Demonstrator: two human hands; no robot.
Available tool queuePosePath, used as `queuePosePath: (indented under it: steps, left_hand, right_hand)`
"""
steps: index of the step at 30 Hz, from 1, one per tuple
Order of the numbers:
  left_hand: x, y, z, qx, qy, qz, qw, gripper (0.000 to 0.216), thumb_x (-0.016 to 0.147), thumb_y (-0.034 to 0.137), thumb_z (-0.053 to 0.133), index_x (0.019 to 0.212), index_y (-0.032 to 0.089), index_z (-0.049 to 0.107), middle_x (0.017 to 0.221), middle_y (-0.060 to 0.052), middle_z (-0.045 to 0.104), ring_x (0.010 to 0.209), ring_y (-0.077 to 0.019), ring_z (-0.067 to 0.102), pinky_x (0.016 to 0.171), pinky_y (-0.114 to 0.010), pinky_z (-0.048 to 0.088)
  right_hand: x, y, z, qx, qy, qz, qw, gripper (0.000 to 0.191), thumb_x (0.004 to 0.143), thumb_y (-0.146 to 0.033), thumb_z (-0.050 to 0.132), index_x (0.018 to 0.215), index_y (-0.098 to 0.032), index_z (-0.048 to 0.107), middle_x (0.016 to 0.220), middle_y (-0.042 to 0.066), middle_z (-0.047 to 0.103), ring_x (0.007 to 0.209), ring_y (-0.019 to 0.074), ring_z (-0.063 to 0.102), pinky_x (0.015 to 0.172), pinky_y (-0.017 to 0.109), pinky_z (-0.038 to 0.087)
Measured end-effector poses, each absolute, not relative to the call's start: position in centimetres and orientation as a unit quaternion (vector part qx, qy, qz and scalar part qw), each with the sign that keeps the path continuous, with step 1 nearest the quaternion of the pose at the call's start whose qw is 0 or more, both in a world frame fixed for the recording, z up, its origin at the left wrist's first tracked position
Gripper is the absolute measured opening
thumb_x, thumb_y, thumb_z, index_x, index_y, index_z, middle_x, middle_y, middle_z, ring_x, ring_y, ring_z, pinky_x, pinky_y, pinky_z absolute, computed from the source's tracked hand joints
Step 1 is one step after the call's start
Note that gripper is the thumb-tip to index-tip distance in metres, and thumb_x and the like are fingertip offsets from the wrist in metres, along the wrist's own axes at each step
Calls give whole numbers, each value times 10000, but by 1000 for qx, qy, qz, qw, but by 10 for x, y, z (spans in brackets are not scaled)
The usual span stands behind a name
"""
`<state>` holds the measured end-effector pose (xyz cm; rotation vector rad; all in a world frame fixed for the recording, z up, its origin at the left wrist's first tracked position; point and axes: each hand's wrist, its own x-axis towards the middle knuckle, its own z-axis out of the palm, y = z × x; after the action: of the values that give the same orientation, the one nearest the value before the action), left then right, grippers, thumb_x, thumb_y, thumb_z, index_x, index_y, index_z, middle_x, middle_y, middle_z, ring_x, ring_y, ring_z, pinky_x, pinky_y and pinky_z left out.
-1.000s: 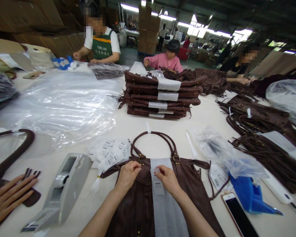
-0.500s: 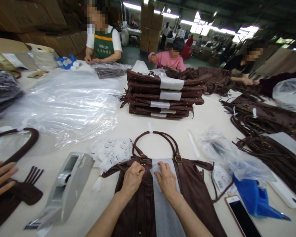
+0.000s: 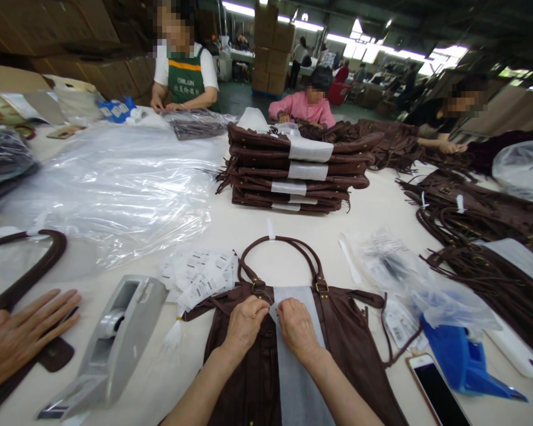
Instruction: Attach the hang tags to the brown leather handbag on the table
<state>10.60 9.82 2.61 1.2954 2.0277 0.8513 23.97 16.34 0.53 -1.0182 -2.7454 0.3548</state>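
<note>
A dark brown handbag [image 3: 249, 378] lies flat in front of me, its looped handles [image 3: 293, 239] pointing away. A strip of pale tissue paper [image 3: 299, 378] runs down its middle. Over the bag's top edge my left hand [image 3: 247, 322] is closed in a pinch on a thin string [image 3: 263, 292] that loops near the left handle buckle. My right hand [image 3: 296, 326] pinches a small whitish tag [image 3: 273, 310], mostly hidden by the fingers. The fingertips of both hands are close together. Barcode labels [image 3: 208, 275] lie just beyond the bag's left corner.
A grey tape dispenser [image 3: 131, 331] stands at left, beside another person's hand [image 3: 35, 331] on a brown bag. At right are a blue tape dispenser [image 3: 462, 361] and a phone [image 3: 439, 387]. Stacked bags [image 3: 257, 160] and plastic sheets [image 3: 128, 189] lie farther back.
My two hands have come closer together, and my right fingers have closed further over the tag. At left, the other person's hand has moved in and flattened over the bag.
</note>
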Motion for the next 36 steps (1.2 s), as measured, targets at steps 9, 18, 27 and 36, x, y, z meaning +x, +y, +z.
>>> queuePosePath:
  steps: [9,18,27,36]
  left_hand:
    - [110,102,25,480,754,302,332,229,767,169,426,803,219,646,785,-9,593,743,-121,554,689,-213,409]
    - [109,106,26,430,759,349,343,170,723,170,424,650,170,578,650,9,559,641,-113,511,617,-223,367]
    - [112,104,31,370,765,382,362,167,698,215,425,607,163,556,568,19,524,585,-116,488,577,-231,347]
    - [109,94,31,376,784,362,336,249,733,192,385,692,169,630,700,-14,615,675,-120,537,654,-230,397]
  right_hand:
    - [233,155,7,-416,-729,502,211,124,796,-281,427,794,-178,496,706,1,549,638,126,508,603,237,410]
    - [218,154,9,-445,-500,685,286,224,653,-348,609,755,-154,567,664,-6,556,610,111,483,572,229,392]
    - [209,146,5,-482,-419,716,281,238,631,-356,637,711,-140,574,587,-23,496,523,78,412,461,192,310]
    - [208,146,7,-449,-496,693,267,330,715,-481,548,794,-161,521,546,-36,507,488,85,421,442,185,340]
